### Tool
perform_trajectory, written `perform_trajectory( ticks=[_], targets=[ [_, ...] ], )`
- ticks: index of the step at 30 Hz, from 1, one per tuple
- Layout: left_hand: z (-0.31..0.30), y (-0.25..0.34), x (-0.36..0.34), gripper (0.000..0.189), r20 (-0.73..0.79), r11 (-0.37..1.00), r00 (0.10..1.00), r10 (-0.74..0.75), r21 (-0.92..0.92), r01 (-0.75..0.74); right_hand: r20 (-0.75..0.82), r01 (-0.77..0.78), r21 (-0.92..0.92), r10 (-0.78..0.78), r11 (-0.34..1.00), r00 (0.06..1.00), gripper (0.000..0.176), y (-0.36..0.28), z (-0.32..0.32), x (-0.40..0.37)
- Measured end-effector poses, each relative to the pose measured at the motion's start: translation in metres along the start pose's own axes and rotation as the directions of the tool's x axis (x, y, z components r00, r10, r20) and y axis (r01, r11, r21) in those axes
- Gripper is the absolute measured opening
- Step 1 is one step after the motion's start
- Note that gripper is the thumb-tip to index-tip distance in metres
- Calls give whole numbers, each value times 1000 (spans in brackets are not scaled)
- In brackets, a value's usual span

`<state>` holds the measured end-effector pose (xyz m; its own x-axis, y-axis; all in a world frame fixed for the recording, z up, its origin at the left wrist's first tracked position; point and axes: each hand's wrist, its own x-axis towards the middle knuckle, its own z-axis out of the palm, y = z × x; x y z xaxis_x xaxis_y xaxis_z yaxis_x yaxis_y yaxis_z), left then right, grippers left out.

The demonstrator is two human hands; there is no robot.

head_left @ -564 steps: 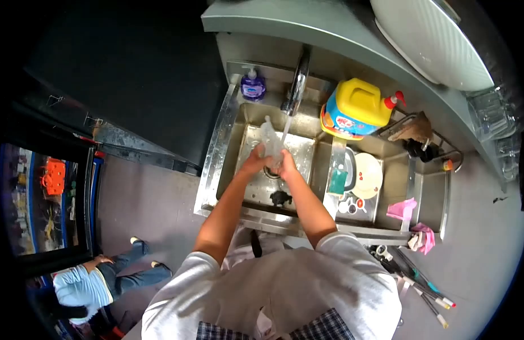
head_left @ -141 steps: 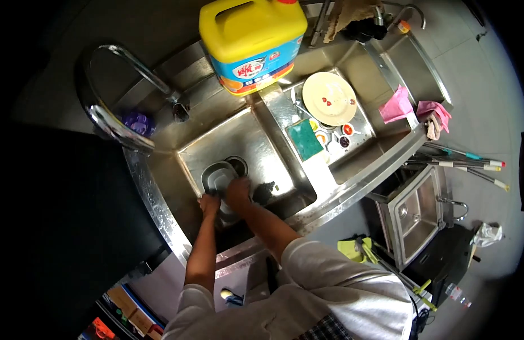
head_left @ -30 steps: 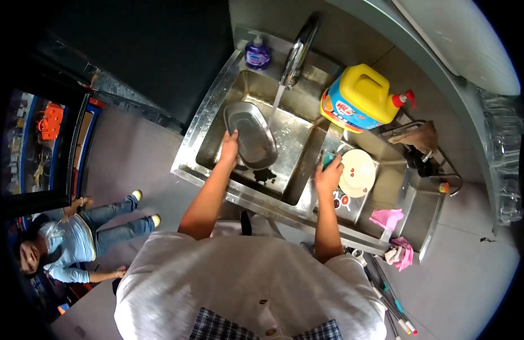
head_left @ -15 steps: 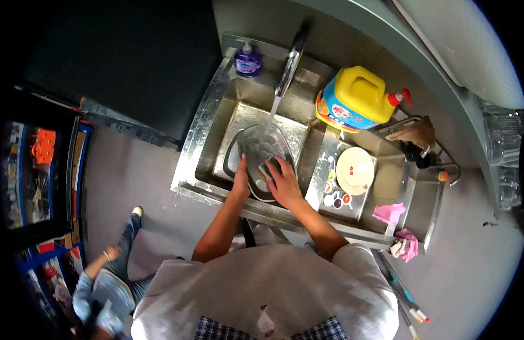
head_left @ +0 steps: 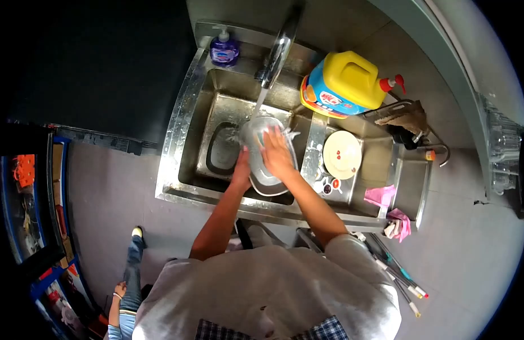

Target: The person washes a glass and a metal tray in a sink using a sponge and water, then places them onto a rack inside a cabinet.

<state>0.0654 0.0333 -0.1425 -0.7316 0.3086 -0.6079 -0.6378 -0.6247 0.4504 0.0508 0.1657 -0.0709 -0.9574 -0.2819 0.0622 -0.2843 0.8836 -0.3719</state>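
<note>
A clear plastic food container (head_left: 266, 180) is held tilted over the left sink basin, under the running faucet (head_left: 278, 54). My left hand (head_left: 241, 168) grips its left edge, the thumb along the side. My right hand (head_left: 278, 154) lies on the container's surface with the fingers stretched out, and water splashes off beside it. No sponge shows in or under this hand. On the basin floor to the left rests a dark-rimmed oval piece (head_left: 222, 150), perhaps a lid or another container.
Behind the sink stand a purple soap bottle (head_left: 224, 50) and a large yellow detergent jug (head_left: 349, 82). The right basin holds a cream plate (head_left: 342, 154) and small dishes (head_left: 328, 187). Pink cloths (head_left: 380, 196) hang at the right. Another person (head_left: 126, 300) is at lower left.
The sponge seen in my right hand earlier is out of sight, and that hand now lies flatter and higher on the container. The container is lifted and shifted off the dark-rimmed piece.
</note>
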Motion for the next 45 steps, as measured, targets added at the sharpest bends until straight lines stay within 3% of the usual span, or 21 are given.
perform_trajectory(
  ticks=[1,5,7,9,10,13,17,18,21,22,24,25,28,29,31,33,34,37,39,42,45],
  targets=[
    [3,-8,-1,59,6,998,999,32,44,-33,-64,-40,42,43,998,997,52,-2,5,6],
    [-10,-8,1,61,-3,999,999,39,37,-39,107,115,177,-135,978,985,54,-23,-7,-34],
    [33,16,-33,58,-99,998,995,-17,51,22,104,91,73,-98,993,990,54,-10,-16,-52],
    [44,13,-31,57,-110,998,993,-41,40,46,20,37,-192,-34,981,999,53,16,-22,-34],
    [19,-14,-2,60,-19,986,999,45,162,-41,-56,-107,-47,104,993,993,53,19,-19,-21],
    [49,2,-7,64,-40,952,992,122,286,-106,50,14,-38,-12,999,999,51,-2,-8,-17],
    [43,11,9,68,-67,968,996,65,245,-47,139,-65,-17,67,998,988,57,13,-34,-70],
    [54,11,7,66,-49,978,998,30,207,-19,93,-71,-101,80,992,992,60,29,-42,-64],
    [83,5,2,63,-36,960,993,112,262,-99,-13,-181,-35,181,983,983,62,35,-44,-22],
    [80,-1,11,61,-39,942,984,174,298,-155,-1,-96,-11,96,995,995,62,29,-47,-24],
    [58,4,33,66,62,980,991,119,151,-127,8,66,55,-67,996,998,62,9,-47,-38],
    [49,2,40,68,113,992,989,92,73,-101,40,39,37,-40,999,998,61,9,-46,-50],
    [61,1,36,70,-3,977,987,162,139,-160,109,-65,-62,72,996,991,60,31,-60,-78],
    [62,-1,42,71,-42,974,985,170,161,-161,24,-84,-133,88,988,996,59,36,-63,-73],
    [63,-3,52,67,-56,972,981,187,154,-177,10,-94,-63,95,994,995,57,36,-71,-74],
    [75,5,50,60,-13,975,979,206,94,-203,81,38,-1,-38,999,996,58,24,-71,-81],
    [79,4,48,60,-37,977,980,195,95,-191,26,43,107,-46,993,999,61,14,-69,-83],
    [81,0,51,62,-92,966,972,216,168,-199,3,-37,164,37,986,999,59,1,-61,-76],
    [77,-3,53,66,-99,916,951,292,315,-249,-25,2,75,0,997,1000,61,3,-48,-69],
    [74,-2,54,68,-59,934,960,274,254,-251,18,48,-15,-47,999,999,61,8,-48,-76],
    [71,1,56,69,-250,944,960,125,327,-38,78,42,-62,-37,997,996,61,27,-65,-95]
  ],
)
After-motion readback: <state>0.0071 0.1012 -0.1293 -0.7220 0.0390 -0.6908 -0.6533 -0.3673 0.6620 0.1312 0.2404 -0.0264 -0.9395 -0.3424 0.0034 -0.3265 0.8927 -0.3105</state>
